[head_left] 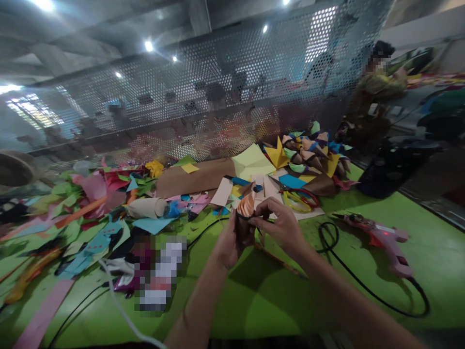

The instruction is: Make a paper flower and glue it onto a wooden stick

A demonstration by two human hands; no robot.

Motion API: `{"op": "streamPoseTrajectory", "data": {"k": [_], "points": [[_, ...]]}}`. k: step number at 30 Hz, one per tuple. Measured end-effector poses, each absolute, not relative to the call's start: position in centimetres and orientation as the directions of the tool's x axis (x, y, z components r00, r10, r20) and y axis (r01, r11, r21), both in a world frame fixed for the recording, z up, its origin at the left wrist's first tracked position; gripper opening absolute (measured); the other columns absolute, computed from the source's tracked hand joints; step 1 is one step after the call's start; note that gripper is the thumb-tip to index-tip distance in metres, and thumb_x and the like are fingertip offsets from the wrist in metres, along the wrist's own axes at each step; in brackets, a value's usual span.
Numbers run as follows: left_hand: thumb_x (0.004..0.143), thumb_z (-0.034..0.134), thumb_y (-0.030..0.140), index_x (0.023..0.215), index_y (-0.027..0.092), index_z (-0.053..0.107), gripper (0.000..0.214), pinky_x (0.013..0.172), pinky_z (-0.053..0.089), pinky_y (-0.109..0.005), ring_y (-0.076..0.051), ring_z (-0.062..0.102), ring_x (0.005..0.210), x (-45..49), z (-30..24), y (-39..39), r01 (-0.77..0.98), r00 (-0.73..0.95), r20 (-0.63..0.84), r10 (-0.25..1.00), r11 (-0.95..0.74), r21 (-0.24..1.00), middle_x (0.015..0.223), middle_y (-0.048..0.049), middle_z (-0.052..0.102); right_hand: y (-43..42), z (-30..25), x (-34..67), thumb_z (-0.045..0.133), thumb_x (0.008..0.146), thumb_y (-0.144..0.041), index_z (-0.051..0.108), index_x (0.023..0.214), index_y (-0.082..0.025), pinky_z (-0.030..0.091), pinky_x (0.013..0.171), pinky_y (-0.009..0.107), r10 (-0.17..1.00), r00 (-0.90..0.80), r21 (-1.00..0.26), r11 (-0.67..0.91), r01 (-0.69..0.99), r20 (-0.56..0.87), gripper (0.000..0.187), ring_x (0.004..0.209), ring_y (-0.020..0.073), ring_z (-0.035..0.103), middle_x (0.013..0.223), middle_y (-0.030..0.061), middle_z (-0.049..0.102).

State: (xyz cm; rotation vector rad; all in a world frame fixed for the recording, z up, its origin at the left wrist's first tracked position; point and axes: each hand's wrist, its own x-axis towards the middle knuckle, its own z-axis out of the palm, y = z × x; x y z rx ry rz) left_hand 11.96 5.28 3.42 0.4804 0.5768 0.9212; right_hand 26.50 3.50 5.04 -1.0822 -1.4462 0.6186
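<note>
In the middle of the view, my left hand (228,245) is wrapped round a small paper cone (247,203) with orange and white pleats at its top. A thin dark strip (243,216) runs around the cone below the pleats. My right hand (281,223) has its thumb and fingers pinched at the right side of this strip, touching the cone. The lower part of the cone is hidden by my fingers. A pink glue gun (387,237) with a lit red light lies on the table to the right. Scissors (300,201) with yellow and red handles lie behind my right hand.
Coloured paper scraps (90,194) heap up on the green table's (247,310) left side. Several similar paper pieces (308,150) are piled at the back right, near a dark container (395,162). Cords cross the table. A perforated metal screen (203,102) stands behind; a person (378,92) works beyond, right.
</note>
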Motion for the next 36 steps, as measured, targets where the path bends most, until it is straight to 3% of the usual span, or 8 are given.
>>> {"op": "streamPoseTrajectory", "data": {"k": [7, 11, 16, 20, 36], "points": [[0.084, 0.068, 0.054, 0.086, 0.015, 0.067, 0.039, 0.040, 0.033, -0.014, -0.006, 0.053, 0.047, 11.9, 3.6, 5.2, -0.573, 0.452, -0.344, 0.823, 0.563, 0.595, 0.063, 0.0010, 0.063, 3.5, 5.3, 26.7, 0.076, 0.076, -0.028, 0.061, 0.074, -0.020, 0.043, 0.063, 0.028, 0.887, 0.063, -0.868, 0.429, 0.251, 0.457, 0.017, 0.070, 0.0161, 0.055, 0.074, -0.0001, 0.060], [0.079, 0.073, 0.055, 0.082, 0.015, 0.065, 0.041, 0.037, 0.027, -0.013, -0.005, 0.048, 0.044, 11.9, 3.3, 5.3, -0.565, 0.475, -0.290, 0.831, 0.540, 0.624, 0.061, 0.0023, 0.061, 3.5, 5.2, 26.6, 0.074, 0.078, -0.028, 0.059, 0.070, -0.020, 0.042, 0.062, 0.028, 0.896, 0.075, -0.874, 0.404, 0.270, 0.438, 0.019, 0.068, 0.0160, 0.053, 0.072, -0.0004, 0.058], [0.078, 0.073, 0.056, 0.094, 0.016, 0.066, 0.043, 0.037, 0.030, -0.014, -0.003, 0.041, 0.042, 12.0, 3.4, 5.5, -0.600, 0.494, -0.237, 0.837, 0.525, 0.603, 0.062, 0.0052, 0.058, 3.4, 5.0, 26.6, 0.077, 0.077, -0.025, 0.060, 0.075, -0.020, 0.043, 0.065, 0.029, 0.904, 0.029, -0.881, 0.407, 0.241, 0.426, 0.017, 0.072, 0.0168, 0.055, 0.076, -0.0002, 0.060], [0.081, 0.070, 0.056, 0.093, 0.016, 0.065, 0.042, 0.036, 0.029, -0.012, -0.004, 0.046, 0.046, 12.0, 3.2, 5.7, -0.609, 0.466, -0.231, 0.854, 0.499, 0.617, 0.065, 0.0042, 0.057, 3.4, 4.8, 26.7, 0.076, 0.076, -0.018, 0.062, 0.076, -0.021, 0.043, 0.067, 0.029, 0.890, 0.018, -0.851, 0.429, 0.302, 0.455, 0.014, 0.075, 0.0170, 0.056, 0.080, 0.0003, 0.061], [0.072, 0.074, 0.064, 0.085, 0.015, 0.062, 0.051, 0.035, 0.022, -0.013, -0.005, 0.048, 0.046, 11.9, 2.6, 5.8, -0.546, 0.426, -0.277, 0.861, 0.489, 0.681, 0.059, 0.0034, 0.057, 3.8, 4.7, 26.8, 0.076, 0.076, -0.026, 0.060, 0.073, -0.020, 0.042, 0.064, 0.028, 0.906, 0.074, -0.895, 0.396, 0.207, 0.418, 0.017, 0.070, 0.0151, 0.054, 0.076, -0.0003, 0.060]]}}
